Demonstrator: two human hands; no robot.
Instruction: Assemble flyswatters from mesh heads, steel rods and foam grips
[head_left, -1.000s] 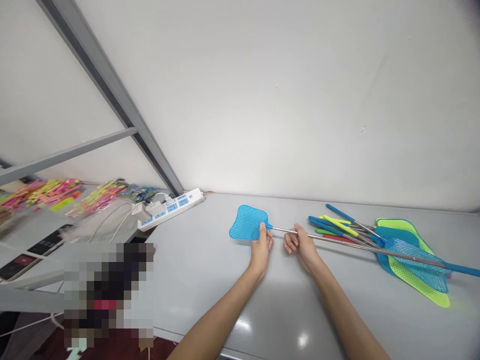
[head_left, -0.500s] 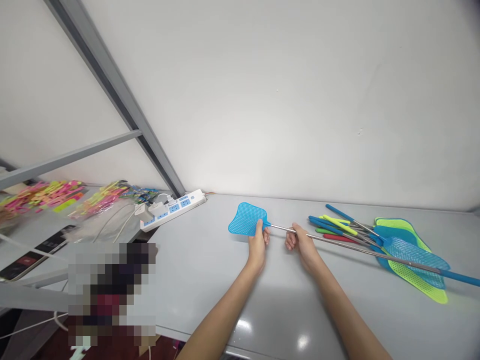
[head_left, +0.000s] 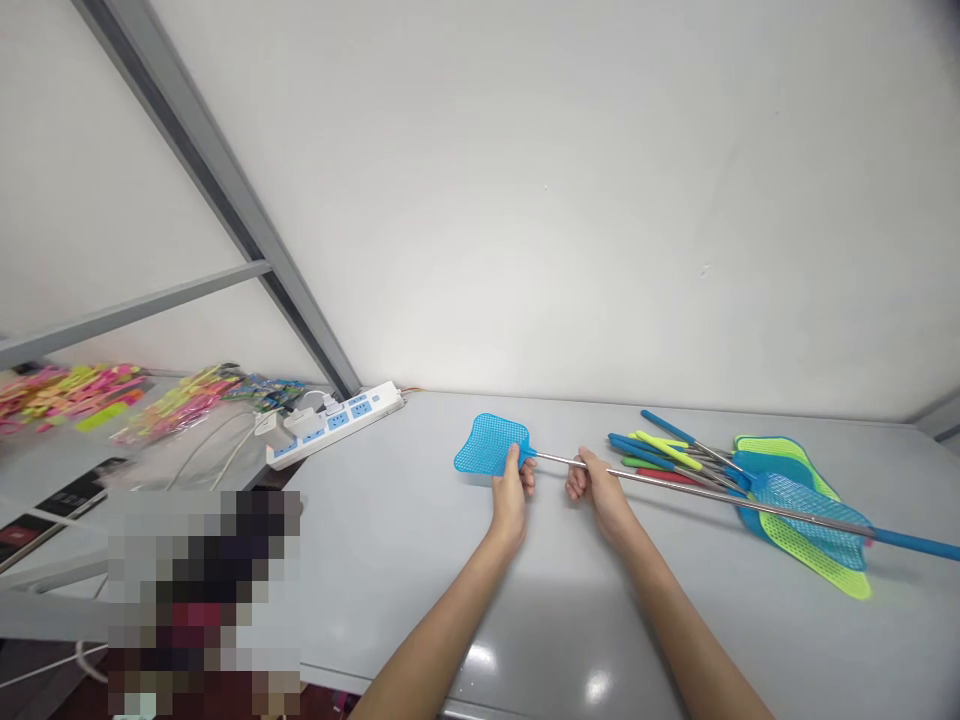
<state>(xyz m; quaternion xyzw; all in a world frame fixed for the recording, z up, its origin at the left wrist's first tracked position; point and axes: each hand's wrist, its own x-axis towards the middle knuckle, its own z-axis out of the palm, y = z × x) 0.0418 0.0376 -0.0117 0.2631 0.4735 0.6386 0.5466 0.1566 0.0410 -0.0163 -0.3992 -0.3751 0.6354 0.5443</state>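
Observation:
A blue fly swatter [head_left: 491,444] with a long metal telescopic rod and a blue handle is held above the grey table, its mesh head to the left. My left hand [head_left: 512,485] grips it at the neck, thumb on the base of the head. Farther right, my right hand [head_left: 595,482] pinches the metal rod. The rod runs on to the right, passing over a pile of fly swatters [head_left: 806,560] with blue and yellow-green heads. Their blue, yellow, green and red handles [head_left: 652,448] point left.
A white power strip [head_left: 337,425] with plugs lies at the table's back left, beside a grey metal frame post [head_left: 300,310]. Bagged colourful items [head_left: 187,400] and two phones [head_left: 75,490] lie on the neighbouring table. A white wall [head_left: 570,200] stands behind.
The camera view has shifted slightly, moving most things a little left in the picture. Both hands keep their hold on the fly swatter, nearly unmoved.

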